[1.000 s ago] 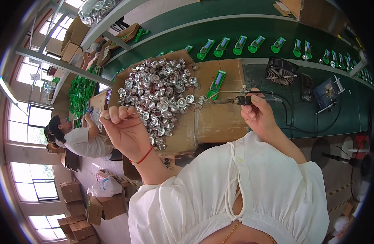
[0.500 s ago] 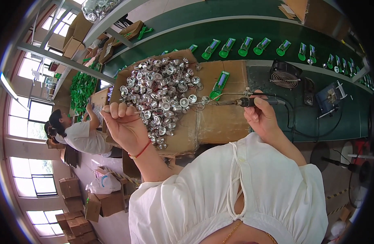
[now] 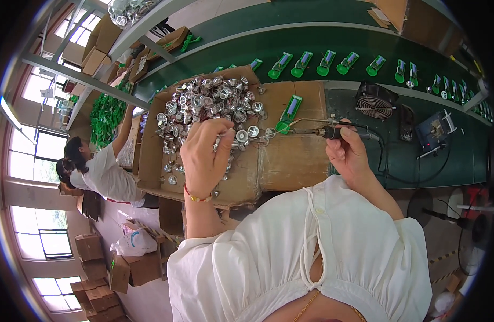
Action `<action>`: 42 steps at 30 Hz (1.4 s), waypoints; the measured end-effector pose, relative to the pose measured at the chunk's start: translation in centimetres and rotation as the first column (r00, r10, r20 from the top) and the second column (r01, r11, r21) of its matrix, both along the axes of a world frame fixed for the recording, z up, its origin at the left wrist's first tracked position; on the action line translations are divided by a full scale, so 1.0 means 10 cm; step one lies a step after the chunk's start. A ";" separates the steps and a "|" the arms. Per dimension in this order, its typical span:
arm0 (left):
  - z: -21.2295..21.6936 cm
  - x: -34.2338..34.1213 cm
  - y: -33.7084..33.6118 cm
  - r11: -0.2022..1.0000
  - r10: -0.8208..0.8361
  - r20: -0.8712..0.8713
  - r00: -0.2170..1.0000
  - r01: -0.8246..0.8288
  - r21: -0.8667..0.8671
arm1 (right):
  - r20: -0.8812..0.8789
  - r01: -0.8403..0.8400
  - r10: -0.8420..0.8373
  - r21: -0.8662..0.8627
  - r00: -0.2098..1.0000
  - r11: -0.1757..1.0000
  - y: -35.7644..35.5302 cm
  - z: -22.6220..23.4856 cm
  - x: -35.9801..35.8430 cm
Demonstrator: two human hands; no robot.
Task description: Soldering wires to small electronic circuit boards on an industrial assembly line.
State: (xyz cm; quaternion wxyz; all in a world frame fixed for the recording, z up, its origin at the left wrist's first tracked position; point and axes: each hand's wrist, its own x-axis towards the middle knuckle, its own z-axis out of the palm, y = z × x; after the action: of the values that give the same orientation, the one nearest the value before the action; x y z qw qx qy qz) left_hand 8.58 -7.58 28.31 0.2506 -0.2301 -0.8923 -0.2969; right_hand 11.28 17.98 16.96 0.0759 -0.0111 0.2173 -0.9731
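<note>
My right hand grips a black-handled soldering iron, its tip pointing left toward a green part that lies on the cardboard sheet. My left hand hovers over the edge of a heap of small shiny metal cups, fingers pinched on a thin wire or solder strand that runs right toward the iron's tip. A red bracelet circles the left wrist.
A green conveyor carries several green parts along the back. A small black fan and a blue fixture stand to the right. A person in white works at the left. Cardboard boxes sit on the floor.
My left hand has moved right and forward, from the heap's near left side to its right edge, closer to the iron's tip. The right hand stays about where it was.
</note>
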 end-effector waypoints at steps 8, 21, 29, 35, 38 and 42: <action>-0.08 -0.09 -0.06 0.981 0.000 -0.121 0.993 -0.023 -0.191 | -0.007 -0.011 0.012 0.029 1.000 1.000 -0.01 0.01 0.02; -0.35 -0.23 0.01 0.484 -0.435 0.092 0.896 0.147 0.863 | 0.062 -0.014 0.013 0.006 0.998 1.000 -0.07 0.03 0.02; -0.37 -0.22 0.26 -0.044 -0.669 0.022 0.743 -0.069 0.997 | 0.058 -0.023 0.022 0.003 0.998 1.000 -0.08 0.01 0.02; -0.30 -0.19 0.30 -0.283 -0.779 -0.150 0.608 -0.129 0.950 | 0.070 -0.010 0.010 0.006 0.998 1.000 -0.08 0.04 0.04; -0.29 -0.21 0.26 -0.298 -0.764 -0.162 0.625 -0.119 0.947 | 0.037 -0.015 0.014 0.026 0.999 1.000 -0.09 0.05 0.04; -0.27 -0.21 0.24 -0.264 -0.736 -0.123 0.666 -0.115 0.958 | 0.031 -0.007 0.004 0.103 1.000 0.995 -0.09 0.06 0.05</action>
State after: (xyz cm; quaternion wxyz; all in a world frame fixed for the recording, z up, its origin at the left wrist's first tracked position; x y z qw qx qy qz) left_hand 6.51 -5.16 25.56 -0.0385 -0.1115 -0.2620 -0.9578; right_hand 11.75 17.10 17.58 0.0824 0.0069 0.2659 -0.9604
